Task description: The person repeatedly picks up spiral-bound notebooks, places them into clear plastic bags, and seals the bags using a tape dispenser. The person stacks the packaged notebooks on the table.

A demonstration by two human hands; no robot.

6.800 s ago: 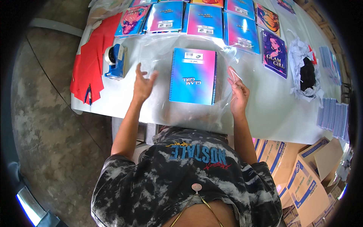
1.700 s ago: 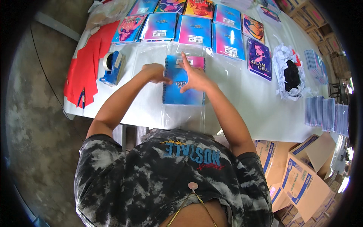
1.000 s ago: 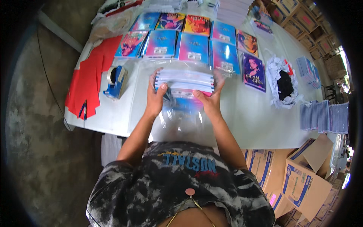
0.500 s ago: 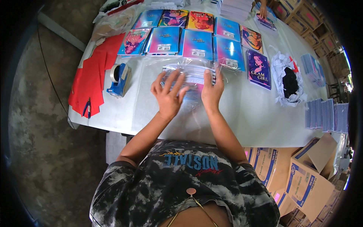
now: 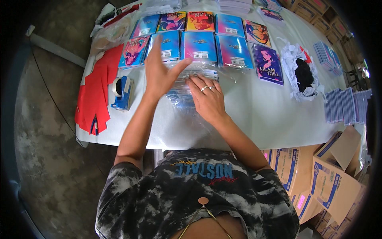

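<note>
A stack of spiral notebooks (image 5: 181, 95) in clear plastic lies on the white table in front of me. My right hand (image 5: 209, 97), with rings on its fingers, rests flat on the plastic on top of this stack, fingers stretched out. Raised over the stack's left side is my left hand (image 5: 160, 73), holding nothing, its thumb spread away from the fingers. Just beyond are rows of colourful notebooks, among them a blue and pink one (image 5: 199, 44) and a purple one (image 5: 267, 63) with a drawn figure on its cover.
A blue tape dispenser (image 5: 124, 92) stands left of the stack, beside red sheets (image 5: 93, 95) with a dark blue pen-like tool (image 5: 94, 125) on them. Crumpled white paper around something black (image 5: 304, 75) lies at right. More notebooks (image 5: 338, 105) and open cardboard boxes (image 5: 334, 183) are farther right.
My left hand has lifted off the stack and moved up and left. The right hand has shifted left from the stack's right edge onto its top. The other person's hand has left the view.
</note>
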